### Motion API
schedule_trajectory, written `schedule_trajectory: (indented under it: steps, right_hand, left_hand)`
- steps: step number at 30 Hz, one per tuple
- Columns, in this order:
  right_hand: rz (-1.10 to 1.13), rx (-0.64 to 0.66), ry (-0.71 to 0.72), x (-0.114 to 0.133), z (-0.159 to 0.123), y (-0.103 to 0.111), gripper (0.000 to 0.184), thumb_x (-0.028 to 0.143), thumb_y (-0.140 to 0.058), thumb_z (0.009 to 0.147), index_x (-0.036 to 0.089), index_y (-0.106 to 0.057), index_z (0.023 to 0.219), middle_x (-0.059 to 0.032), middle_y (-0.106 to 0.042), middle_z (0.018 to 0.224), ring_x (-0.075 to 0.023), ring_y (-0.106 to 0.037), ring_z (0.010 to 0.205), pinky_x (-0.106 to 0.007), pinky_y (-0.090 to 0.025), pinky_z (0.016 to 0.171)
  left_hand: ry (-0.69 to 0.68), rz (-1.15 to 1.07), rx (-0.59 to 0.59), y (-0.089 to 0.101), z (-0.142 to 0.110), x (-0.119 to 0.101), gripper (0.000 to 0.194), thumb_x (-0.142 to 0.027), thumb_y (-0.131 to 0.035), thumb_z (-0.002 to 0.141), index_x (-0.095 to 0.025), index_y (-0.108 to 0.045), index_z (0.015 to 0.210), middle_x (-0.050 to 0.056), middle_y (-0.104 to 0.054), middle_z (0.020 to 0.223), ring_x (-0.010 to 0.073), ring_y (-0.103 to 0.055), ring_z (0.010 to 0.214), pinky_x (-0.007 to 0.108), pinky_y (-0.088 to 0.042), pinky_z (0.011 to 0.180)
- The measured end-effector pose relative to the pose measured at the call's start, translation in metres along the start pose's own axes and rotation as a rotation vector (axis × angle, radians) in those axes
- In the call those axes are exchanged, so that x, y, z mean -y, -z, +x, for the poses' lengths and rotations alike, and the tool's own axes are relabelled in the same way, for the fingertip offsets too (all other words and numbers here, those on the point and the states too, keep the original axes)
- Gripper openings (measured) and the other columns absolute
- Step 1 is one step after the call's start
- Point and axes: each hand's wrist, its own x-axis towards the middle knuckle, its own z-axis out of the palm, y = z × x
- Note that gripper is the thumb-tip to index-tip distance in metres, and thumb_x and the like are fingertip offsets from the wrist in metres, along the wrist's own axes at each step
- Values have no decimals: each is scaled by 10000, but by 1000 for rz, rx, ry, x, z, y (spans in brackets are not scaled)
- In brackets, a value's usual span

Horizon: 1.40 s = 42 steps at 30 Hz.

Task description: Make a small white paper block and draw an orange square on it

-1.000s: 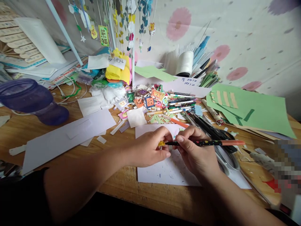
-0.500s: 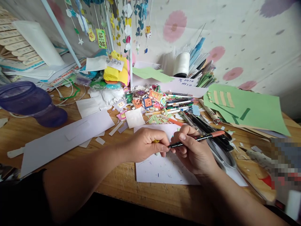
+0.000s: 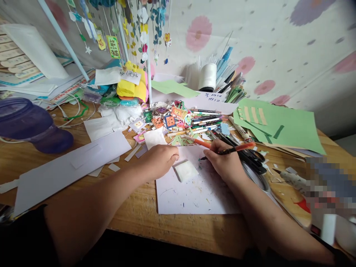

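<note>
My right hand grips a black pen with an orange end, its tip down near a white sheet of paper on the wooden table. My left hand rests curled at the sheet's upper left corner, fingertips next to a small white paper square lying on the sheet. Whether the left fingers hold anything is hidden. Small coloured specks dot the sheet.
Black scissors lie right of my right hand. A pile of small coloured paper squares and pens sits behind. Green paper lies at right, a purple jar at left, a long white strip front left.
Both hands moved apart and down onto the sheet. The small yellow piece the left hand pinched is out of sight, and the white paper square now lies uncovered between the hands.
</note>
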Motion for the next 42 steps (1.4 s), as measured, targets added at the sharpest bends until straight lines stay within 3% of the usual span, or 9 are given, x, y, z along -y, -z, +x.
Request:
schedule_trajectory:
  steps: [4, 6, 10, 13, 17, 24, 34, 42]
  right_hand:
    - [273, -51, -90, -1, -5, 1, 300, 262, -679, 735, 215, -452, 545, 68, -405, 465, -92, -348, 430, -238, -245, 420]
    - [483, -8, -126, 3, -11, -1, 332, 345, -695, 772, 217, -464, 571, 71, -419, 457, -89, -357, 406, -234, -254, 406]
    - [717, 185, -131, 20, -24, -8, 379, 415, -752, 752, 207, -485, 581, 67, -467, 446, -73, -369, 378, -220, -269, 391]
    - [828, 261, -122, 32, -30, -11, 366, 407, -792, 712, 202, -512, 600, 71, -491, 430, -71, -394, 365, -208, -280, 379]
    - [911, 209, -184, 38, -28, -8, 363, 409, -800, 701, 198, -523, 596, 59, -524, 420, -79, -441, 372, -202, -318, 382]
    - [1005, 180, -225, 39, -24, -4, 380, 397, -813, 681, 206, -503, 572, 78, -501, 394, -66, -396, 340, -239, -433, 440]
    - [1065, 208, -161, 40, -28, -10, 341, 378, -802, 709, 207, -538, 579, 71, -548, 408, -72, -435, 350, -260, -491, 529]
    - [1053, 234, -32, 38, -29, -8, 231, 264, -793, 733, 198, -601, 624, 35, -613, 516, -86, -511, 476, -213, -387, 503]
  left_hand:
    - [22, -97, -74, -2, -2, 0, 229, -168, -420, 862, -192, -645, 901, 14, -670, 831, 150, -580, 743, 277, -417, 669]
    - [-7, -189, -139, -4, -4, -2, 181, -223, -485, 859, -200, -639, 950, 12, -677, 851, 146, -590, 752, 275, -439, 682]
    - [-156, -340, -131, -9, -7, -8, 210, -364, -676, 790, -177, -640, 879, 2, -651, 785, 128, -574, 714, 251, -437, 661]
    - [-250, -315, -89, -11, -8, -13, 198, -322, -663, 818, -162, -619, 710, -8, -610, 692, 116, -541, 676, 240, -406, 639]
    - [-213, -321, -114, -10, -8, -14, 233, -245, -620, 840, -159, -591, 626, -25, -550, 617, 101, -497, 619, 230, -370, 588]
    - [-197, -493, -112, -8, -10, -14, 104, -224, -561, 845, -161, -628, 795, -14, -589, 730, 93, -501, 645, 223, -389, 583]
    - [-166, -706, -81, -12, -9, -11, 122, -224, -535, 820, -164, -551, 715, -59, -456, 616, 75, -392, 561, 224, -305, 525]
    - [-102, -791, -54, -13, -10, -10, 157, -238, -511, 812, -174, -501, 669, -58, -411, 592, 89, -364, 570, 239, -280, 531]
